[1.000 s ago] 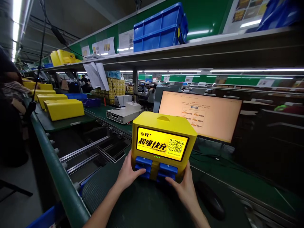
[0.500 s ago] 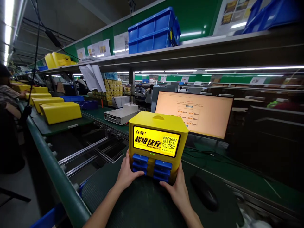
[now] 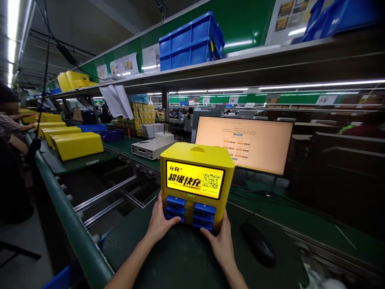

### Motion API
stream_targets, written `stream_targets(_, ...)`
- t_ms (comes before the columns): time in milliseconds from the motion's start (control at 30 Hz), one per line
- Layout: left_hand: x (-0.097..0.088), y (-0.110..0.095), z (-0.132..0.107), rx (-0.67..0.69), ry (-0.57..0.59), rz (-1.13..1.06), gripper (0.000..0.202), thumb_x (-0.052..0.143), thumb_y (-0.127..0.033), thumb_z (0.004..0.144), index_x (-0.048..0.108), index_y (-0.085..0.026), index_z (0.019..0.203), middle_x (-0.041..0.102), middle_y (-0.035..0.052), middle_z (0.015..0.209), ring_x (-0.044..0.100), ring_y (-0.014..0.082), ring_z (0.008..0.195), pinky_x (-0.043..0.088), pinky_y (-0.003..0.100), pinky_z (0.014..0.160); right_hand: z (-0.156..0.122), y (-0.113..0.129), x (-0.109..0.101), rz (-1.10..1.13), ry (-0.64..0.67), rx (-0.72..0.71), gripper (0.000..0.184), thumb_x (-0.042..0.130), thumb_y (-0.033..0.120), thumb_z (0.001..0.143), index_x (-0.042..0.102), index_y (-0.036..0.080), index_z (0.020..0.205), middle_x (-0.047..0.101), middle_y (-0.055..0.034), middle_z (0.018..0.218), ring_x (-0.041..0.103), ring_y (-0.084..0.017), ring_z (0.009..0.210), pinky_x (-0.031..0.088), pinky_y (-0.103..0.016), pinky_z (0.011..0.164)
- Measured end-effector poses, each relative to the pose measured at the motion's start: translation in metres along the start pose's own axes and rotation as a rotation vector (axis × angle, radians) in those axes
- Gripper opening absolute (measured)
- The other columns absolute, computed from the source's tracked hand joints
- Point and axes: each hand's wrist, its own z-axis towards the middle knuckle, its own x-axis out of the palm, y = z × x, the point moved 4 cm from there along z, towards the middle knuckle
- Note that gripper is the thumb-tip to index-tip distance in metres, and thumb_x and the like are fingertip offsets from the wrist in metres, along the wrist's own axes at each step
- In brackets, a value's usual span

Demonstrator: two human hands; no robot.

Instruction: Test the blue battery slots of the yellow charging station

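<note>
A yellow charging station with a lit screen and several blue power banks in its front slots stands on the dark green mat before me. My left hand grips its lower left corner, the thumb across a blue power bank. On the lower right corner my right hand holds the box the same way, fingers wrapped round the side.
A black mouse lies right of the box. A lit monitor stands behind it, a grey device further left. Yellow housings sit along the conveyor. Another person works far left. Blue bins rest on the overhead shelf.
The box and both hands have shifted slightly left and down in view, and the grip is unchanged. The person at far left is more in view.
</note>
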Motion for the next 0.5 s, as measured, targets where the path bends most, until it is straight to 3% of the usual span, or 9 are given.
stream_targets(67, 0.001, 0.004, 0.001, -0.054, -0.042, -0.079, 0.095, 0.062, -0.055, 0.072, 0.009, -0.021, 0.143, 0.034, 0.0147, 0.135, 0.029, 0.0311, 0.13, 0.031, 0.046, 0.104, 0.0, 0.002, 0.0, 0.03, -0.031, 0.038, 0.085, 0.062, 0.05, 0.073, 0.02, 0.021, 0.14, 0.032, -0.0114, 0.139, 0.03, -0.029, 0.128, 0.03, -0.043, 0.104)
stream_targets(167, 0.003, 0.005, 0.003, -0.101, -0.09, -0.161, 0.091, 0.059, -0.061, 0.071, 0.016, -0.02, 0.141, 0.037, 0.0148, 0.133, 0.034, 0.0309, 0.128, 0.034, 0.045, 0.103, 0.004, 0.008, 0.002, 0.065, -0.062, 0.05, 0.083, 0.061, 0.053, 0.072, 0.025, 0.018, 0.138, 0.035, -0.0136, 0.136, 0.032, -0.03, 0.127, 0.03, -0.044, 0.104)
stream_targets(333, 0.007, -0.012, 0.01, -0.212, -0.152, -0.319, 0.086, 0.041, -0.073, 0.075, 0.026, -0.013, 0.136, 0.047, 0.0186, 0.123, 0.045, 0.0318, 0.119, 0.039, 0.047, 0.098, 0.013, 0.03, 0.005, 0.122, -0.162, 0.062, 0.077, 0.057, 0.057, 0.075, 0.03, 0.017, 0.135, 0.036, -0.0145, 0.135, 0.032, -0.03, 0.127, 0.032, -0.042, 0.104)
stream_targets(433, -0.006, -0.02, 0.011, -0.26, -0.11, -0.399, 0.09, 0.046, -0.077, 0.068, 0.03, -0.016, 0.133, 0.05, 0.0172, 0.123, 0.046, 0.0326, 0.118, 0.041, 0.047, 0.097, 0.018, 0.039, -0.001, 0.077, -0.131, 0.027, 0.073, 0.051, 0.057, 0.08, 0.029, 0.015, 0.135, 0.037, -0.0146, 0.135, 0.037, -0.028, 0.125, 0.037, -0.039, 0.1)
stream_targets(500, -0.026, -0.02, 0.01, -0.295, -0.097, -0.424, 0.088, 0.047, -0.08, 0.065, 0.04, -0.017, 0.126, 0.056, 0.0156, 0.117, 0.05, 0.0336, 0.114, 0.044, 0.049, 0.093, 0.02, 0.037, -0.018, -0.065, -0.055, -0.058, 0.067, 0.048, 0.056, 0.083, 0.031, 0.017, 0.135, 0.039, -0.0128, 0.135, 0.038, -0.027, 0.124, 0.037, -0.04, 0.1)
